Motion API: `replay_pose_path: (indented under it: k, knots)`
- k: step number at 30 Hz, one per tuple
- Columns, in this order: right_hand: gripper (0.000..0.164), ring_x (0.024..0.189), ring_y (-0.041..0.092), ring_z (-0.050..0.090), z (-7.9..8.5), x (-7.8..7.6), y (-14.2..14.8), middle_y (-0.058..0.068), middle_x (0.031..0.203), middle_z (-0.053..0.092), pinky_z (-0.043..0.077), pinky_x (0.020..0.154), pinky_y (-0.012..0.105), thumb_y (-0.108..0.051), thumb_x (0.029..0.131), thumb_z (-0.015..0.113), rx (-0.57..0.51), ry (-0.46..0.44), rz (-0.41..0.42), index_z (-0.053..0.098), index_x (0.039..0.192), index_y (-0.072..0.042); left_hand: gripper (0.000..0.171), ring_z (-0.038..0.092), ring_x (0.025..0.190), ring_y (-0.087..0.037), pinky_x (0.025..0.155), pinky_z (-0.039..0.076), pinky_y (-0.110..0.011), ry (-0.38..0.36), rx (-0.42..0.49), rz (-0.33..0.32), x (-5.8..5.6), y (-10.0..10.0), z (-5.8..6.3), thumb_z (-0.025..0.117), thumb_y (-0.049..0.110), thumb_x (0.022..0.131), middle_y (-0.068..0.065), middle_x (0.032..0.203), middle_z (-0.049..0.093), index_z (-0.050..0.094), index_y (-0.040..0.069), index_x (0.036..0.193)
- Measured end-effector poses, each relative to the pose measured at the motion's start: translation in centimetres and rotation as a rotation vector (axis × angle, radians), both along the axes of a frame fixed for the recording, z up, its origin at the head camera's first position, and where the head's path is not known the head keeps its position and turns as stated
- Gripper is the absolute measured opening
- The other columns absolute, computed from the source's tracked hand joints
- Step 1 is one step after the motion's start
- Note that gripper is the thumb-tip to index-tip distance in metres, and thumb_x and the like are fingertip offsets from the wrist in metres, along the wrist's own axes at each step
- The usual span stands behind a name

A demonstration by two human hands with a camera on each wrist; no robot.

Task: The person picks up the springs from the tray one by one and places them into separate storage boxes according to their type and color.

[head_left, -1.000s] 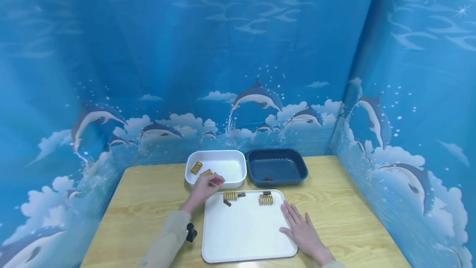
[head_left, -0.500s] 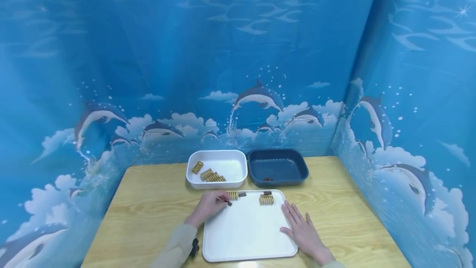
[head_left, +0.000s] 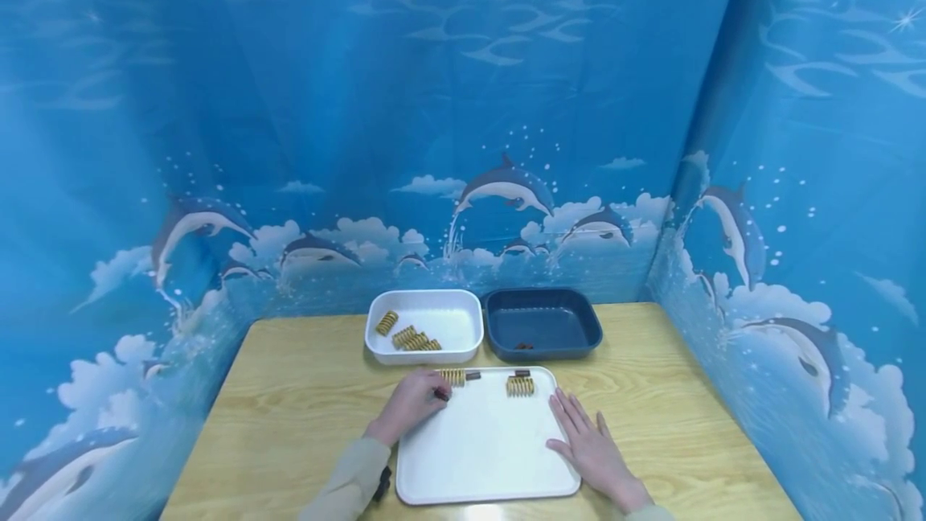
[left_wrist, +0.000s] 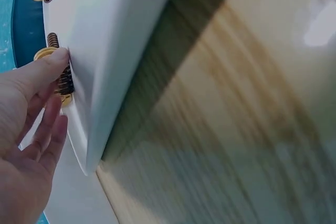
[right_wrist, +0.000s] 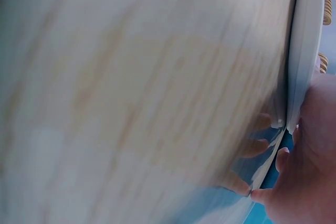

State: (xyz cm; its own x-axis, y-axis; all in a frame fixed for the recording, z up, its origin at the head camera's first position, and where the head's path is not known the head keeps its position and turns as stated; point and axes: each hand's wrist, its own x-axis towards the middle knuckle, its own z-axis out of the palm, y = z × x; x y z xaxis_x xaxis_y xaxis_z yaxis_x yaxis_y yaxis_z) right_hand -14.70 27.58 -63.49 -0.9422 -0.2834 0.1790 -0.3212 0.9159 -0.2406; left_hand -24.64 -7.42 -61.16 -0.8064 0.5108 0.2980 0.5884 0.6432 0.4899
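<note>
My left hand [head_left: 411,406] is at the upper left corner of the white tray [head_left: 488,453], its thumb and fingers pinching a small dark spring [left_wrist: 66,82]. Right by those fingertips lies a thick yellow spring [head_left: 453,378], with another small dark spring [head_left: 473,375] beside it. Farther right on the tray, a second yellow spring [head_left: 520,387] lies just below a dark spring [head_left: 522,373]. My right hand [head_left: 593,453] rests flat along the tray's right edge, fingers straight and holding nothing.
Behind the tray, a white bin [head_left: 463,356] contains several yellow springs [head_left: 414,339]. Next to it on the right, a dark blue bin [head_left: 571,353] has small reddish-brown pieces [head_left: 524,346] inside. All stand on a wooden table [head_left: 289,392] before a dolphin-print curtain [head_left: 347,143].
My left hand has come from over the white bin down to the tray's corner and taken hold of a dark spring lying there. My right hand has stayed put.
</note>
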Motion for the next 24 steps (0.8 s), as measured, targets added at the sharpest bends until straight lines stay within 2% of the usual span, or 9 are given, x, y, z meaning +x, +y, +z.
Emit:
replay_pose_path:
  k: [3,8,13,16,21,24]
  knots:
    - [0.069,0.146,0.041,0.034,0.0,-0.1,0.0,0.014,0.162,0.032,0.026,0.109,0.077,-0.043,0.099,0.060,-0.004,-0.015,-0.003,0.039,0.154,-0.005,0.017,0.062,0.080,-0.007,0.077,0.053,-0.030,-0.040,-0.002,0.026,0.2,-0.2,-0.1,0.087,0.011,0.076,0.009,0.084,0.071,0.076,0.016,0.089]
    - [0.070,0.146,0.041,0.034,-0.2,-0.1,0.1,0.014,0.162,0.033,0.027,0.108,0.077,-0.044,0.099,0.059,-0.010,0.002,-0.001,0.040,0.154,-0.006,0.015,0.062,0.079,-0.005,0.074,0.055,-0.025,-0.143,0.089,0.040,0.5,-0.5,-0.5,0.084,0.008,0.080,0.008,0.084,0.069,0.075,0.014,0.089]
    - [0.071,0.143,0.042,0.038,-0.8,-0.1,0.3,0.013,0.161,0.034,0.029,0.105,0.078,-0.046,0.098,0.059,-0.018,0.060,0.018,0.040,0.153,-0.007,0.017,0.060,0.074,-0.003,0.068,0.053,-0.021,-0.179,0.143,0.052,0.6,-0.1,-0.5,0.084,0.004,0.079,0.007,0.081,0.067,0.073,0.014,0.088]
    - [0.070,0.141,0.043,0.039,-0.8,0.0,0.3,0.014,0.161,0.036,0.031,0.103,0.079,-0.045,0.097,0.060,-0.028,0.080,0.027,0.041,0.153,-0.006,0.020,0.060,0.074,-0.004,0.067,0.054,-0.020,-0.223,0.193,0.071,0.5,0.4,0.0,0.082,0.002,0.078,0.006,0.083,0.067,0.073,0.013,0.090]
    - [0.068,0.143,0.042,0.038,-0.6,0.0,0.3,0.015,0.160,0.036,0.030,0.104,0.078,-0.044,0.098,0.061,-0.024,0.063,0.018,0.043,0.152,-0.006,0.021,0.062,0.079,-0.007,0.072,0.057,-0.023,-0.289,0.252,0.074,0.1,1.4,1.7,0.080,-0.001,0.078,0.005,0.087,0.068,0.073,0.012,0.094]
    - [0.068,0.142,0.043,0.039,-0.7,-0.1,0.3,0.014,0.160,0.036,0.030,0.104,0.079,-0.043,0.098,0.060,-0.021,0.067,0.024,0.042,0.152,-0.007,0.021,0.062,0.079,-0.006,0.072,0.057,-0.024,-0.284,0.245,0.074,-0.4,2.2,2.7,0.080,0.001,0.079,0.005,0.087,0.069,0.073,0.012,0.095]
